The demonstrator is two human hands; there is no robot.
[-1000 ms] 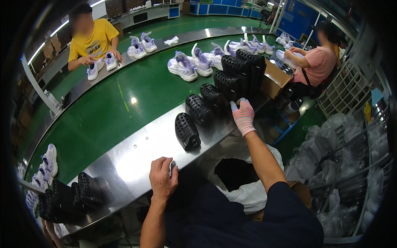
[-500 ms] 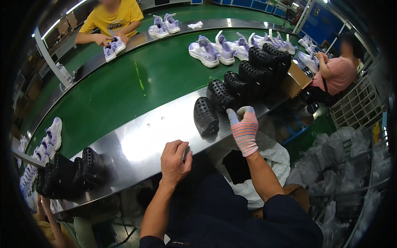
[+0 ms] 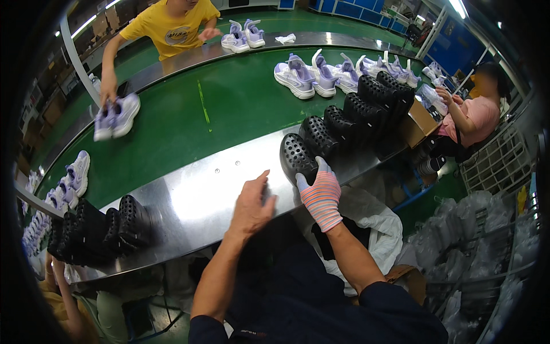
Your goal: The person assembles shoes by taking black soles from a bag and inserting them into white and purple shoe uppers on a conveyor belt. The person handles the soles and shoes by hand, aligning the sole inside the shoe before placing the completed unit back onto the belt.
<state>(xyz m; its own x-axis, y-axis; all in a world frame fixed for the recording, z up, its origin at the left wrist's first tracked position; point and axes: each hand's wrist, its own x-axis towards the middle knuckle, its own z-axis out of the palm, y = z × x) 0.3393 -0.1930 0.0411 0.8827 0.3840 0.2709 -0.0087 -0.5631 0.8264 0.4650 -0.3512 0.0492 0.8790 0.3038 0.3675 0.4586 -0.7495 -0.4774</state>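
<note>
My right hand (image 3: 322, 198), in a striped knit glove with pale fingertips, grips the near end of a black perforated clog (image 3: 298, 153). Thumb and fingers sit on either side of it. The clog rests on the metal ledge at the near end of a row of similar black clogs (image 3: 318, 136). My bare left hand (image 3: 253, 205) hovers over the ledge's near edge, left of that clog. Its fingers are apart and it holds nothing.
A steel ledge (image 3: 192, 192) borders the green belt (image 3: 172, 137). More black clogs (image 3: 134, 221) stand at left. White-lilac sneakers (image 3: 295, 77) line the belt. Co-workers sit across and at right by a cardboard box (image 3: 421, 123). Bagged plastic (image 3: 458, 229) fills a rack at right.
My right hand has closed on the nearest clog, which has shifted slightly. My left hand has opened its fingers. The co-worker in yellow has moved a sneaker pair leftward over the belt.
</note>
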